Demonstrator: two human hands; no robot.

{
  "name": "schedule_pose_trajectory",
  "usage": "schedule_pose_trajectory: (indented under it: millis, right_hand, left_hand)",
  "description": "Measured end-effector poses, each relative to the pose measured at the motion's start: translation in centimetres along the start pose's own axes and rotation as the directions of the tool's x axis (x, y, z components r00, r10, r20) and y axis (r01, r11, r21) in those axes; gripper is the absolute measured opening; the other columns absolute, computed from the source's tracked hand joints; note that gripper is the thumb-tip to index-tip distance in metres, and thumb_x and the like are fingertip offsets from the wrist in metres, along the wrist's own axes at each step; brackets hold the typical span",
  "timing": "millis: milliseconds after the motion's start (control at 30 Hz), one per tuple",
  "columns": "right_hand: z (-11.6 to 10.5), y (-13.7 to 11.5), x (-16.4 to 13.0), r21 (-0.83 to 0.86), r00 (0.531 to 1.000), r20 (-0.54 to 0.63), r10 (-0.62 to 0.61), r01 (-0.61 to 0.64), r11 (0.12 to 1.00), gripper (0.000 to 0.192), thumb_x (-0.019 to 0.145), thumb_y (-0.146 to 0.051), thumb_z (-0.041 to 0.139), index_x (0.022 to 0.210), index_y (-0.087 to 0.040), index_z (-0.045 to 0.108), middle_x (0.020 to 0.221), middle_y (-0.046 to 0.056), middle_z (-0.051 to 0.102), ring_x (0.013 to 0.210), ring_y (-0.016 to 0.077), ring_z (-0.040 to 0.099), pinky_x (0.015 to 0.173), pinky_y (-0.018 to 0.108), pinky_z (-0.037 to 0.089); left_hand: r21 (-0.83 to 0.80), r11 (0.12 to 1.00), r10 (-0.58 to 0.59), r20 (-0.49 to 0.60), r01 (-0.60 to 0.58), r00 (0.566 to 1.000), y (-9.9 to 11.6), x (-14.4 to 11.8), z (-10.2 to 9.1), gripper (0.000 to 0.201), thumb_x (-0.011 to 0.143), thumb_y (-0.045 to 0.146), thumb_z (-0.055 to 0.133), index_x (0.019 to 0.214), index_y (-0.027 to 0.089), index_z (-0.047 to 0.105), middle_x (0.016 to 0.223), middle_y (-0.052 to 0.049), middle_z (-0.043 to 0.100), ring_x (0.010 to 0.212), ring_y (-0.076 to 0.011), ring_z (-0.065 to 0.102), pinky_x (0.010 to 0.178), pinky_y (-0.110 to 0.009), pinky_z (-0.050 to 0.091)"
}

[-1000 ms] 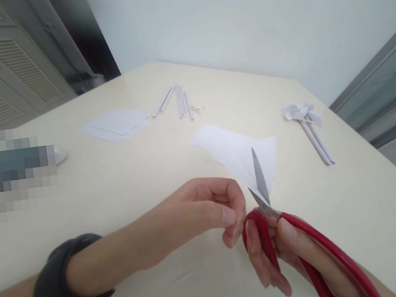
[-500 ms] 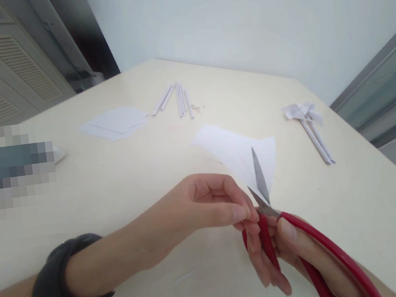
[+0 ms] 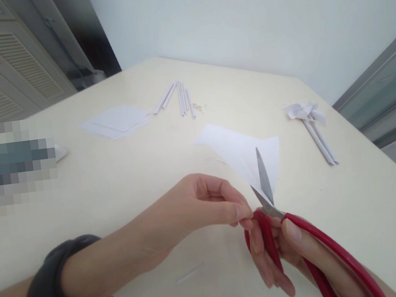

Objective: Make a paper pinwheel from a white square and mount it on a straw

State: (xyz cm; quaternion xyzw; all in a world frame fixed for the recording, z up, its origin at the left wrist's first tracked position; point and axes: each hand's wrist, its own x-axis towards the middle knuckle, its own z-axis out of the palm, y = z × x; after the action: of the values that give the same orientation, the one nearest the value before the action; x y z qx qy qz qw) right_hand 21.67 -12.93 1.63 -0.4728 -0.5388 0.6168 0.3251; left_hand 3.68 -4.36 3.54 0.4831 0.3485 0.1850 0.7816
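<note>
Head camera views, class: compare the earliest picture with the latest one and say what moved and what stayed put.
The left hand slid right until its pinched fingertips reached the red scissors at the blade pivot. The right hand kept its grip on the handles, blades open over the white paper sheet. The paper stack, rolled sticks and paper pinwheel stayed where they were on the table.

Nothing readable here for you, honestly. The white paper sheets (image 3: 245,154) and the stack (image 3: 115,121) further back are blank, the red scissors (image 3: 304,246) you're holding show no brand mark, and your dark wristband (image 3: 59,286) has no lettering you can make out.
</note>
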Motion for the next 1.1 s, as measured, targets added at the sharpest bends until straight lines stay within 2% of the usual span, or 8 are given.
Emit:
schedule_pose_trajectory:
  millis: [267,433,600,700,833,933,1100]
  right_hand:
    - [-0.1,0.3,0.0,0.016,1.0,0.021,0.002,-0.002,1.0,0.054,0.093,-0.056,0.025,0.072,-0.018,0.057,0.062,0.002,0.052,0.059,0.0148,0.049,0.074,0.032,0.042]
    - [-0.2,0.1,0.1,0.022,0.999,0.04,-0.007,0.007,1.0,0.054,0.093,-0.057,0.025,0.072,-0.018,0.056,0.062,0.002,0.051,0.056,0.0134,0.046,0.068,0.03,0.042]
    - [-0.2,0.1,0.0,0.011,0.999,0.036,0.011,-0.012,1.0,0.053,0.093,-0.057,0.024,0.08,-0.018,0.058,0.065,0.003,0.055,0.054,0.013,0.045,0.065,0.03,0.042]
    - [-0.2,0.0,0.1,-0.012,0.999,0.031,0.018,-0.017,1.0,0.052,0.092,-0.057,0.025,0.079,-0.018,0.057,0.066,0.004,0.055,0.054,0.0137,0.046,0.065,0.031,0.042]
    - [-0.1,-0.2,0.2,-0.038,0.999,0.041,0.028,-0.027,0.999,0.051,0.092,-0.056,0.026,0.074,-0.018,0.055,0.067,0.004,0.054,0.056,0.0141,0.046,0.065,0.032,0.041]
    - [-0.1,-0.2,0.1,-0.009,0.998,0.031,0.046,-0.046,0.999,0.049,0.092,-0.057,0.026,0.076,-0.018,0.053,0.069,0.004,0.056,0.056,0.0137,0.045,0.067,0.032,0.039]
    - [-0.2,-0.2,0.1,0.022,0.995,0.062,0.079,-0.08,0.997,0.046,0.091,-0.058,0.03,0.08,-0.018,0.049,0.068,0.003,0.057,0.057,0.0139,0.047,0.067,0.033,0.037]
  left_hand:
    - [0.036,0.999,-0.012,-0.026,0.013,1.0,-0.3,0.1,-0.3,0.016,0.074,0.016,0.065,0.058,0.018,0.064,0.066,0.001,0.067,0.069,-0.0148,0.056,0.07,-0.029,0.042]
    - [-0.073,0.997,0.016,0.022,-0.014,1.0,-0.4,0.3,-0.6,0.01,0.078,0.023,0.066,0.072,0.016,0.068,0.078,-0.001,0.071,0.08,-0.014,0.062,0.079,-0.026,0.045]
    - [-0.128,0.991,0.052,0.027,-0.049,0.998,0.1,0.2,-0.5,0.008,0.082,0.02,0.062,0.083,0.014,0.067,0.09,-0.004,0.071,0.091,-0.0163,0.063,0.084,-0.026,0.046]
    - [-0.114,0.987,0.119,0.034,-0.115,0.992,0.2,0.1,-0.5,0.004,0.08,0.017,0.063,0.083,0.016,0.065,0.088,-0.002,0.068,0.088,-0.0155,0.061,0.084,-0.027,0.045]
    - [-0.09,0.983,0.16,0.028,-0.157,0.987,0.0,0.0,-0.7,0.01,0.076,0.007,0.062,0.077,0.017,0.06,0.078,0.002,0.061,0.078,-0.0111,0.055,0.07,-0.022,0.042]
    - [-0.134,0.974,0.198,0.11,-0.183,0.974,-0.4,0.0,-0.8,0.017,0.074,0.001,0.057,0.072,0.017,0.054,0.072,0.004,0.054,0.071,-0.0095,0.049,0.065,-0.022,0.038]
    - [-0.222,0.955,0.241,0.189,-0.197,0.952,-1.0,0.1,-0.7,0.017,0.076,0.002,0.055,0.072,0.018,0.049,0.072,0.003,0.049,0.069,-0.0103,0.045,0.065,-0.023,0.035]
